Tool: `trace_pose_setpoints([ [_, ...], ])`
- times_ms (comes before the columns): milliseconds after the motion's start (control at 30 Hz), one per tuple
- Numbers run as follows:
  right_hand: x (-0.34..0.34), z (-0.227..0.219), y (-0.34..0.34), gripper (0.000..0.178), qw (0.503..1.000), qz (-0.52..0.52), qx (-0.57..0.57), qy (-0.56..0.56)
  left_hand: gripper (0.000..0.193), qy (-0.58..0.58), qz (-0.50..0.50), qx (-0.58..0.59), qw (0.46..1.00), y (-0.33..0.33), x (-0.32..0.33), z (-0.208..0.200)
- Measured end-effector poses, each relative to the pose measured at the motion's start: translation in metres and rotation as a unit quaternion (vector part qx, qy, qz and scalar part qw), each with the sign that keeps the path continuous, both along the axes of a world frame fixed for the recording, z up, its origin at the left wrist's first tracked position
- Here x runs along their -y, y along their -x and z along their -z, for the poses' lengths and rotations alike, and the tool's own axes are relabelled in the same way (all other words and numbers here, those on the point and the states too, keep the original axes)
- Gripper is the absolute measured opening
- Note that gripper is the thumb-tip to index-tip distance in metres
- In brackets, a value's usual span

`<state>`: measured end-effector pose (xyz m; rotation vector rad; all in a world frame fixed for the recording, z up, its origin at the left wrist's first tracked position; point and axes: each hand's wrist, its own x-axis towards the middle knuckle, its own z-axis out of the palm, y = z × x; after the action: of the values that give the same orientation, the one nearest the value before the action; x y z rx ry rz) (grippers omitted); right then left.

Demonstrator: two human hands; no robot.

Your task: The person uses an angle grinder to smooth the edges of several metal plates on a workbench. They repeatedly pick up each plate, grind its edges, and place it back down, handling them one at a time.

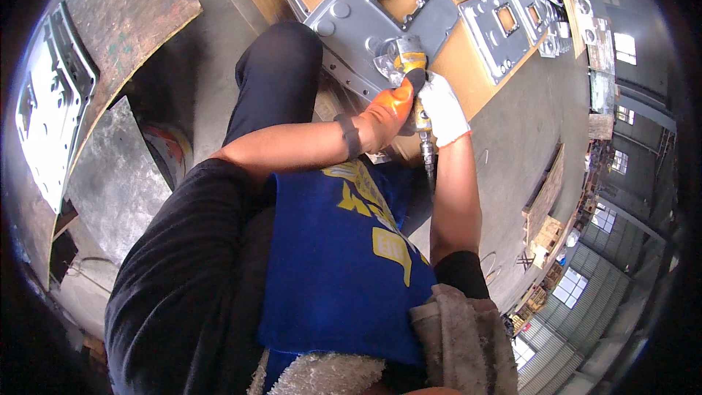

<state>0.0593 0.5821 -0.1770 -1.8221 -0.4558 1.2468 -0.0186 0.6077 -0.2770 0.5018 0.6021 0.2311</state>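
Observation:
My left hand, in an orange glove, and my right hand, in a white glove, are both closed around a yellow air-powered grinder. A metal hose fitting hangs from the tool's rear end, with a dark hose below it. The grinder's head is at the near edge of a grey metal plate, below its square opening; whether the disc touches the metal cannot be made out. Bolt holes and round bosses mark the plate. My fingertips are partly hidden behind the tool.
Several similar grey plates lie on brown cardboard at the far right. A curved brown board stands at the left, bearing white panels. My bent knee is close to the plate. Wooden pallets sit along the right.

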Motion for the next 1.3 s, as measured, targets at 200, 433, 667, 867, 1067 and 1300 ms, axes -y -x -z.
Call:
trace_pose_setpoints([
  [200, -0.001, 0.006, -0.01, 0.027, 0.999, -0.03, 0.039, 0.006, 0.052, 0.03, 0.016, -0.009, 0.999, -0.006, 0.002, 0.01],
  [433, -0.004, 0.001, -0.003, 0.027, 0.998, -0.032, 0.054, 0.011, 0.057, -0.019, 0.009, -0.066, 0.998, 0.017, -0.019, -0.036],
  [667, -0.005, 0.0, -0.001, 0.026, 1.0, -0.007, -0.015, -0.002, 0.054, -0.014, 0.014, -0.065, 0.998, 0.018, -0.016, -0.037],
  [867, -0.007, 0.004, -0.001, 0.026, 0.999, -0.028, -0.038, -0.017, 0.045, 0.064, -0.039, 0.034, 0.997, 0.003, 0.007, 0.0],
  [1067, 0.019, 0.008, -0.002, 0.026, 0.998, -0.033, 0.048, 0.028, 0.04, 0.003, 0.014, 0.023, 1.0, -0.004, 0.032, 0.028],
  [1300, 0.023, 0.003, 0.005, 0.025, 0.999, -0.003, 0.037, 0.02, 0.044, 0.007, 0.013, 0.06, 0.998, -0.005, 0.036, 0.032],
])
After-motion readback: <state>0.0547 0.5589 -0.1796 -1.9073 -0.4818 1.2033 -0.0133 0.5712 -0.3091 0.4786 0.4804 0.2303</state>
